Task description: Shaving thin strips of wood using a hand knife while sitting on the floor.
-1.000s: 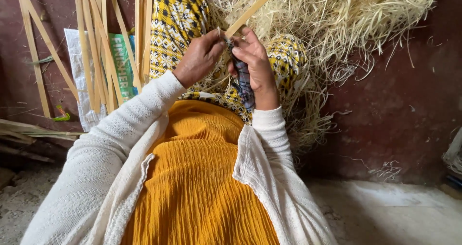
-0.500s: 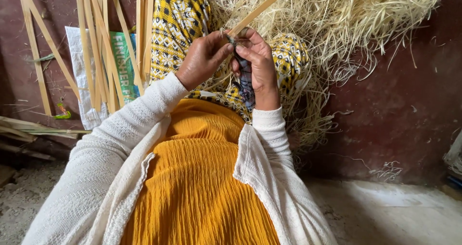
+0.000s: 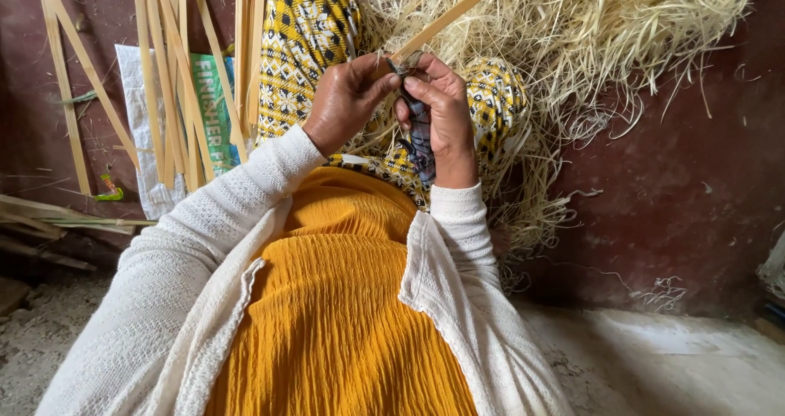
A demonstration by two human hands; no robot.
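My left hand (image 3: 345,99) pinches the near end of a long pale bamboo strip (image 3: 455,11) that slants up to the right. My right hand (image 3: 439,114) grips a knife wrapped in dark cloth (image 3: 419,142), its blade set against the strip's end just beside my left thumb. Both hands meet above my lap, over a yellow patterned cloth (image 3: 307,32). I wear a white knitted cardigan (image 3: 204,244) over an orange ribbed top (image 3: 343,301).
A heap of fine straw-like shavings (image 3: 572,48) fills the upper right against a dark red wall (image 3: 695,179). Several split bamboo slats (image 3: 163,64) lean at the upper left beside a white woven sack (image 3: 143,154). Bare earthen floor (image 3: 679,359) lies lower right.
The hands have shifted very slightly upward along the strip, and the strip now rises a little steeper. Grips are the same.
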